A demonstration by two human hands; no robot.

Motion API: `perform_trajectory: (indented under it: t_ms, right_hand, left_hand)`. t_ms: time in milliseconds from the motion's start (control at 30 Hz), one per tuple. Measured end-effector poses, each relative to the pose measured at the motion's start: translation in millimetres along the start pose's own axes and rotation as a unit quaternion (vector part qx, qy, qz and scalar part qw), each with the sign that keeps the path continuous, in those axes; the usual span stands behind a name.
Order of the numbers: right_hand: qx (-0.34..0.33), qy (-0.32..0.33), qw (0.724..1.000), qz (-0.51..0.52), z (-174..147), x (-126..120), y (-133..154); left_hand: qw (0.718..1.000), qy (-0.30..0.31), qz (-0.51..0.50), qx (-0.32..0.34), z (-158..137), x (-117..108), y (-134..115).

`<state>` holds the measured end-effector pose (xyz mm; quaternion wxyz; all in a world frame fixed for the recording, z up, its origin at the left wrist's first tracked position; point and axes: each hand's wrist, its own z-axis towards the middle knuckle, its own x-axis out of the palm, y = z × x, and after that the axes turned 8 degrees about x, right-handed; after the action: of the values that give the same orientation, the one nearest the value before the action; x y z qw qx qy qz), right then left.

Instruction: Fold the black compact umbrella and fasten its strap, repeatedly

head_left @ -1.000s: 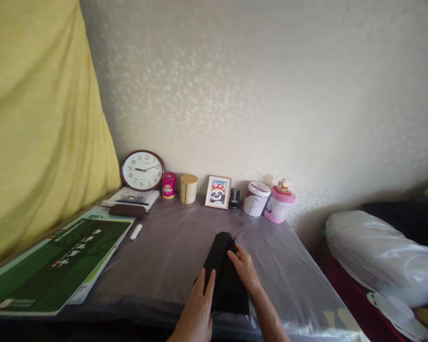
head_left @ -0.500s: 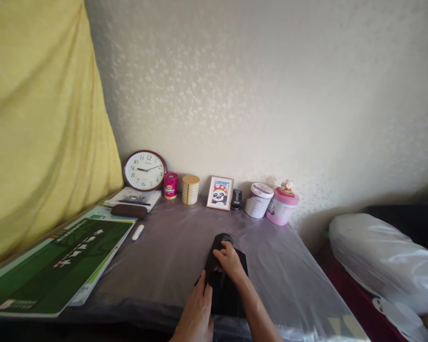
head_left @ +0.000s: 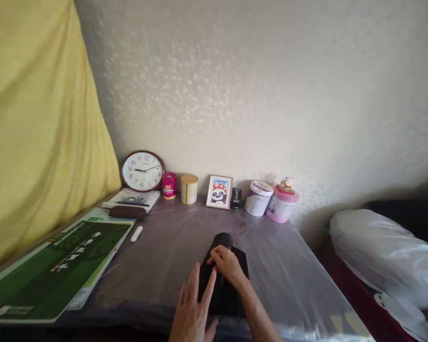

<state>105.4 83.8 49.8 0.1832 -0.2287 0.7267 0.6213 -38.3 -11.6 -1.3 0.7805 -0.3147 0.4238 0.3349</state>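
Note:
A dark black item (head_left: 231,297) lies near the table's front edge, with a narrow flap or sleeve with a rounded far end (head_left: 223,240) on its left side. I cannot make out its exact kind. My right hand (head_left: 226,266) rests over the middle of it, fingers curled in and pinching the black material. Beside the lower left edge of the item is my left hand (head_left: 194,304), its fingers spread apart and the index fingertip close to the right hand's fingers. My palms and arms hide part of the item.
Green books (head_left: 67,266), a brown case (head_left: 127,212) and a small white object (head_left: 136,233) lie on the left. Along the wall stand a clock (head_left: 143,171), a pink can (head_left: 169,185), a yellow-lidded can (head_left: 189,190), a picture frame (head_left: 219,192) and two tubs (head_left: 258,199).
My left hand has let go of the item's left edge and spread its fingers. My right hand has slid slightly left and nearer to me, off the rounded far end.

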Motion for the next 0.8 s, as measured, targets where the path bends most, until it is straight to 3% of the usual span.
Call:
perform_trajectory:
  t_ms: [167, 333, 500, 633, 800]
  right_hand:
    - [0.007, 0.01, 1.0, 0.006, 0, 0, 0]
    - [-0.009, 0.01, 1.0, -0.004, -1, -2, 3]
    - [-0.055, -0.028, 0.997, -0.038, -15, -1, 7]
    - [-0.188, -0.074, 0.972, -0.121, -32, 1, 1]
    - [-0.277, -0.03, 0.944, -0.174, -22, -1, -14]
  left_hand:
    - [0.995, -0.067, 0.064, 0.034, 2, -4, 2]
    - [0.991, -0.107, 0.058, 0.049, 12, 1, -4]
    - [0.999, -0.013, -0.022, 0.021, 12, 23, -7]
    - [0.996, 0.058, -0.065, 0.001, 5, 40, 0]
    - [0.992, 0.097, -0.081, -0.014, 7, 48, 4]
